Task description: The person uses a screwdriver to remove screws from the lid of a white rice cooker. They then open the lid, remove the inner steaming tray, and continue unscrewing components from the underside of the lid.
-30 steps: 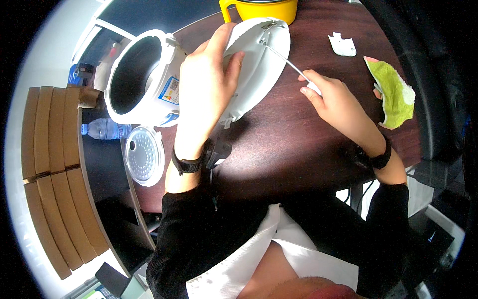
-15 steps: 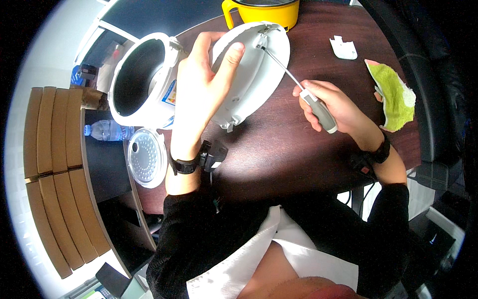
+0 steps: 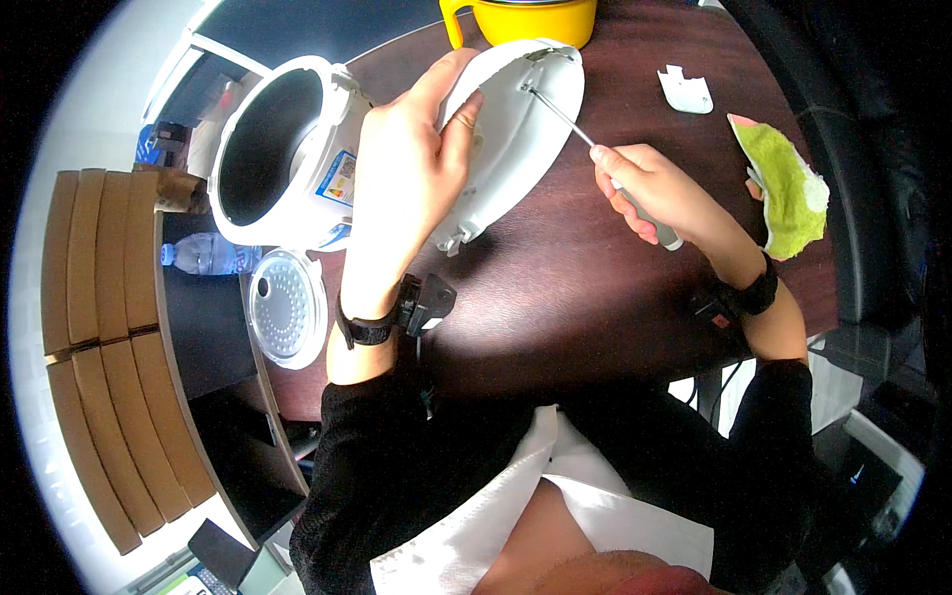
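Black sleeves, black wrist straps

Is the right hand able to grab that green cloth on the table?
Probably yes, but not right now. The green cloth lies just beside the right hand with bare table between them, but that hand is full, gripping a screwdriver whose tip is on the white lid.

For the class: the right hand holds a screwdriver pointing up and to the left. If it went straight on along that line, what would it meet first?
The right hand aims the screwdriver at the white lid held by the left hand. The tip seems already at the lid's surface, though depth is unclear.
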A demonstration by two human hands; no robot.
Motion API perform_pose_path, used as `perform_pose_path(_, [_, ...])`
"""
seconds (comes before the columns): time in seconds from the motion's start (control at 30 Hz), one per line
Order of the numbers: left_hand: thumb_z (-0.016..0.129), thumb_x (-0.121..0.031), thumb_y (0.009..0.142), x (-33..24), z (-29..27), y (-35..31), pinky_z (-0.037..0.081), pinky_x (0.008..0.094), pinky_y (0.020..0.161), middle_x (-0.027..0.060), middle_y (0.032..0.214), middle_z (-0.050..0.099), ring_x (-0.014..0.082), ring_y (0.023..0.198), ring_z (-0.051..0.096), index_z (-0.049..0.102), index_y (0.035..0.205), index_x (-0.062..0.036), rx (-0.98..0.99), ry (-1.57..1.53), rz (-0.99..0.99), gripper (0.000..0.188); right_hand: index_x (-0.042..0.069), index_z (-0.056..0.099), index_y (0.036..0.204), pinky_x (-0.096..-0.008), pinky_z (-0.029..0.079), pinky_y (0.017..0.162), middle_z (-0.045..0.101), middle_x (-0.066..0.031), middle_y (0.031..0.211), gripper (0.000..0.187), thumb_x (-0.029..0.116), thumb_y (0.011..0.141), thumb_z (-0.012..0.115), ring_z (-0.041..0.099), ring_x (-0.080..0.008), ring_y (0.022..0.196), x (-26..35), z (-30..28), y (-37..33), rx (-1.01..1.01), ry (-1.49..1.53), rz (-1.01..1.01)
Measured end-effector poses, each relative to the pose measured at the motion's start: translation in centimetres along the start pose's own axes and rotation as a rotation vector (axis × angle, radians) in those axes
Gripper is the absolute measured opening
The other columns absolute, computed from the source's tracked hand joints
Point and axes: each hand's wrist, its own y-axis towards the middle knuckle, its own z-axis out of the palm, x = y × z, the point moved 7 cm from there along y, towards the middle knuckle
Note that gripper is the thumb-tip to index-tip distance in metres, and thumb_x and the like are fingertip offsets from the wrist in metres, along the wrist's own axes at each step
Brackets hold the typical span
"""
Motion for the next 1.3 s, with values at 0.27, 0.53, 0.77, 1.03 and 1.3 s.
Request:
perform_pose_path(0.27, [0.058, -0.006, 0.083, -0.5, 0.2, -0.2, 0.053, 0.0346, 0.066, 0.0224, 0.08, 0.065, 0.0298, 0.071, 0.068, 0.058, 0.115, -0.0031, -0.002, 0.002, 0.047, 0.033, 0.001, 0.056, 0.072, -0.0413, 0.047, 0.045, 0.055, -0.0202, 0.054, 0.044, 0.035, 0.096, 0.043, 0.056, -0.0357, 0.046, 3.3, -1.6, -1.4, -0.449, -0.672, -0.478])
perform_pose_path(0.53, [0.055, -0.015, 0.09, 0.5, -0.1, 0.1, 0.049, 0.0304, 0.076, 0.0157, 0.097, 0.067, 0.0199, 0.09, 0.065, 0.058, 0.117, -0.0053, 0.072, -0.054, -0.133, 0.029, 0.004, 0.051, 0.072, -0.0326, 0.041, 0.037, 0.048, -0.0095, 0.052, 0.044, 0.037, 0.098, 0.039, 0.048, -0.0207, 0.038, 0.7, -1.3, 0.1, -0.209, -0.297, -0.13])
perform_pose_path(0.77, [0.055, -0.009, 0.087, 0.5, -0.4, 0.2, 0.051, 0.0309, 0.071, 0.0174, 0.087, 0.066, 0.023, 0.078, 0.067, 0.057, 0.119, -0.0062, 0.008, -0.076, -0.073, 0.033, 0.009, 0.045, 0.076, -0.0231, 0.035, 0.029, 0.04, 0.001, 0.054, 0.041, 0.04, 0.1, 0.033, 0.039, -0.0079, 0.033, 0.3, 3.5, -0.5, 0.248, 0.643, 0.081])
perform_pose_path(1.03, [0.055, -0.002, 0.081, 0.0, 0.0, -0.2, 0.053, 0.033, 0.062, 0.0197, 0.08, 0.066, 0.0271, 0.066, 0.068, 0.055, 0.122, -0.0071, 0.02, -0.05, -0.009, 0.041, 0.001, 0.058, 0.074, -0.0451, 0.047, 0.05, 0.058, -0.0193, 0.061, 0.041, 0.035, 0.095, 0.045, 0.058, -0.0377, 0.054, 2.9, -0.7, -0.3, -0.462, -0.623, -0.442])
perform_pose_path(1.3, [0.055, -0.001, 0.08, -1.3, 0.4, -0.7, 0.053, 0.0356, 0.068, 0.0215, 0.084, 0.066, 0.0313, 0.073, 0.068, 0.055, 0.121, -0.0062, 0.018, 0.015, 0.023, 0.041, 0.004, 0.062, 0.076, -0.0487, 0.049, 0.059, 0.06, -0.0221, 0.069, 0.036, 0.032, 0.093, 0.048, 0.059, -0.0412, 0.064, 5.3, -1.7, -2.5, -0.57, -1.098, -0.31])
